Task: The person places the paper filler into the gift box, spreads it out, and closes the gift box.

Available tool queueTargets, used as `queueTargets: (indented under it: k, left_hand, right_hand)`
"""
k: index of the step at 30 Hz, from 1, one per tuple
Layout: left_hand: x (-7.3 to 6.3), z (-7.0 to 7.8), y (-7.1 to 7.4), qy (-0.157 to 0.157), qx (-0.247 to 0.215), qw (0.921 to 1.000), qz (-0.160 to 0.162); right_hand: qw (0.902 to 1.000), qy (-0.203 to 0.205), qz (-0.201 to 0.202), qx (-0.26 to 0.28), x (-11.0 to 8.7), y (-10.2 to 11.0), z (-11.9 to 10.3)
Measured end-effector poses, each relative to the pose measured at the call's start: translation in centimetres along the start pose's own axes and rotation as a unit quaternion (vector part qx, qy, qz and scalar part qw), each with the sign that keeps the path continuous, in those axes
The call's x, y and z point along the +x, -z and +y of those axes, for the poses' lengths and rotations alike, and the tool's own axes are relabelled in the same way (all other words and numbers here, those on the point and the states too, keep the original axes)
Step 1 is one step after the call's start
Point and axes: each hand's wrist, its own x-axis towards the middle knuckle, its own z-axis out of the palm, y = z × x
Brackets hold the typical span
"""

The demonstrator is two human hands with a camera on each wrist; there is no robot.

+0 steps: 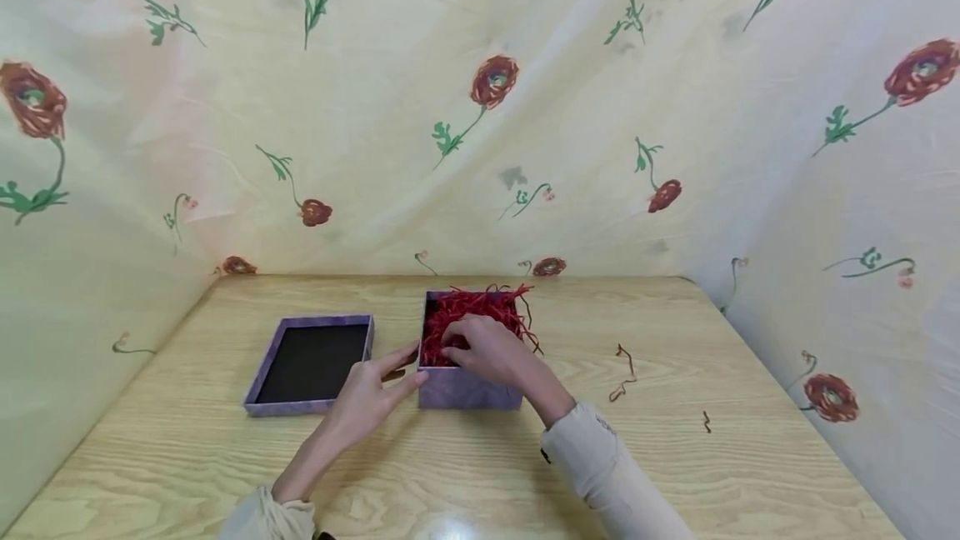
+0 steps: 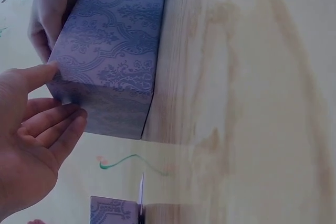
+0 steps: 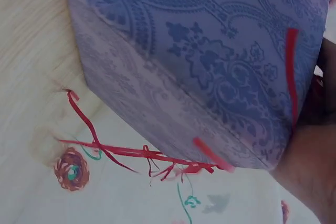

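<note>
A purple patterned box [image 1: 469,388] stands without its lid, filled with red shredded paper [image 1: 480,304]. My left hand [image 1: 367,398] touches the box at its near left corner. In the left wrist view, the thumb of the left hand [image 2: 31,145] lies on the front face, and its fairly straight fingers lie against the side. Over the near rim, my right hand [image 1: 487,347] reaches into the box, fingers curled down among the red strips. The right wrist view shows strips hanging past the box rim; there the box wall hides most of the right hand.
Left of the box lies its purple lid [image 1: 258,372], black inside facing up. To the right, a long loose strip [image 1: 628,369] and a short one [image 1: 707,422] lie on the wooden table [image 1: 750,490]. Flowered cloth [image 1: 375,107] hangs behind and at both sides.
</note>
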Motion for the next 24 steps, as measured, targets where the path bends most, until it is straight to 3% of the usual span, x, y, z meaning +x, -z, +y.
queueTargets:
  k: [8, 14, 17, 20, 22, 24]
  left_hand:
    - [0.0, 0.3, 0.0, 0.006, 0.015, 0.9999, 0.003]
    - [-0.3, 0.3, 0.1, 0.011, 0.007, 0.9999, 0.002]
    - [-0.4, 0.2, 0.0, 0.009, -0.001, 1.0, 0.001]
    - [-0.3, 0.2, -0.1, -0.003, -0.004, 1.0, -0.001]
    - [-0.2, 0.2, -0.1, -0.013, -0.005, 0.9999, -0.002]
    - [-0.2, 0.2, 0.0, -0.016, -0.002, 0.9999, 0.0]
  right_hand:
    - [0.9929, -0.029, -0.083, 0.08, 0.5, 0.1, 0.5]
    - [0.9947, -0.005, -0.081, 0.063, 0.0, 0.4, 0.2]
    - [0.9973, 0.028, -0.042, 0.054, -1.0, 1.5, -0.1]
    - [0.9956, 0.04, 0.045, 0.071, -2.3, 3.2, 0.6]
    - [0.9873, 0.017, 0.115, 0.109, -2.9, 4.2, 2.1]
    - [0.9729, -0.027, 0.173, 0.151, -3.2, 4.6, 4.0]
